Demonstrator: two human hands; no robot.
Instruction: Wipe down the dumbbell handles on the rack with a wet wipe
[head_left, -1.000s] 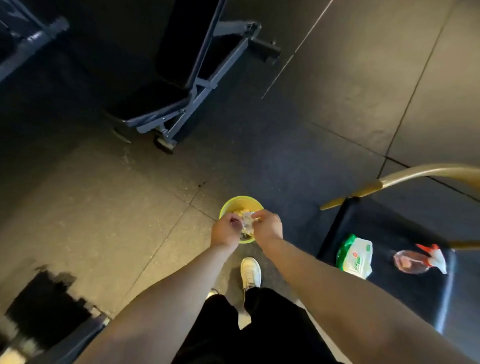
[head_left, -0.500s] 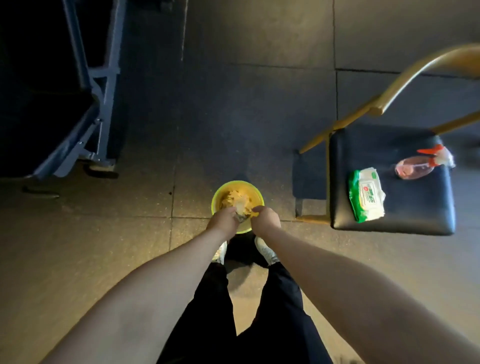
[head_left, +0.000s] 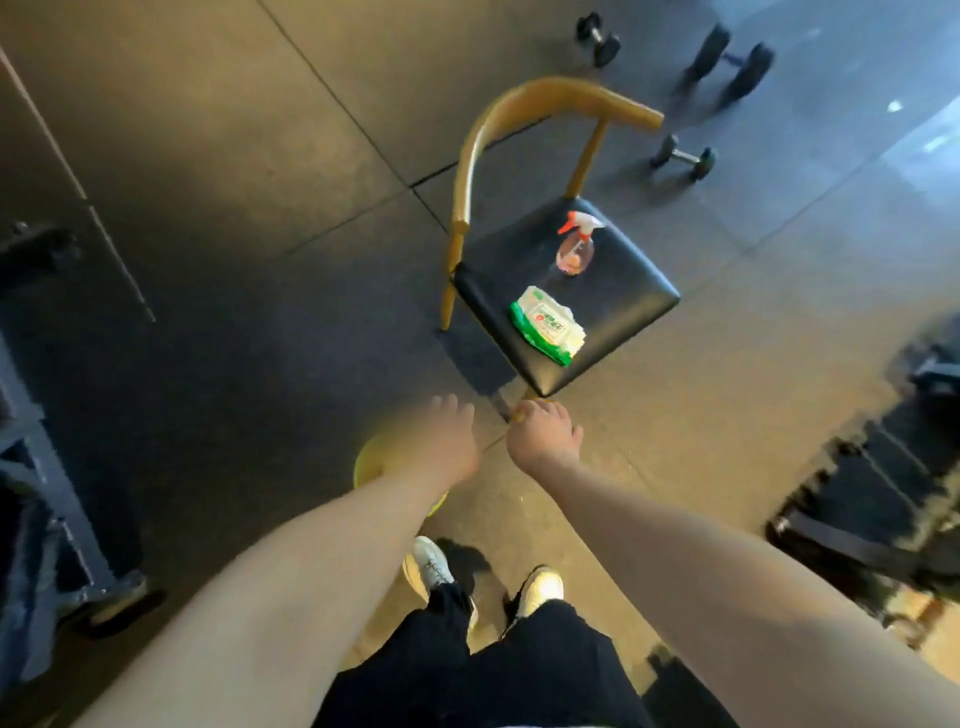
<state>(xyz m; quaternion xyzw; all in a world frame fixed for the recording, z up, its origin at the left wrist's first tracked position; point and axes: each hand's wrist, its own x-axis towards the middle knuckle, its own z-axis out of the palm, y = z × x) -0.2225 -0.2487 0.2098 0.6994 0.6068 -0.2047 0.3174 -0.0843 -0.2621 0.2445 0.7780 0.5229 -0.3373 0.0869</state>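
Both my hands reach forward over the floor, blurred by motion. My left hand (head_left: 448, 440) is seen from the back with relaxed fingers and holds nothing. My right hand (head_left: 543, 435) hangs beside it with loosely bent fingers, also empty, just short of the chair's near corner. A green and white wet wipe pack (head_left: 548, 325) lies on the chair's black seat (head_left: 631, 291). A yellow bin (head_left: 370, 464) sits on the floor, partly hidden under my left forearm. Three dumbbells lie on the floor beyond the chair: a small one (head_left: 597, 39), a large one (head_left: 727, 57) and another small one (head_left: 683, 156).
A pink spray bottle (head_left: 575, 247) with an orange trigger stands on the seat behind the pack. The chair has a curved wooden backrest (head_left: 545, 98). A dark metal frame (head_left: 47, 519) stands at the left. Dark blurred equipment (head_left: 883, 493) fills the right edge. My white shoes (head_left: 431, 564) are below.
Earlier both hands gripped a crumpled wipe over the yellow bin. Now the wipe is out of my hands, which have lifted toward the chair. The view has swung right.
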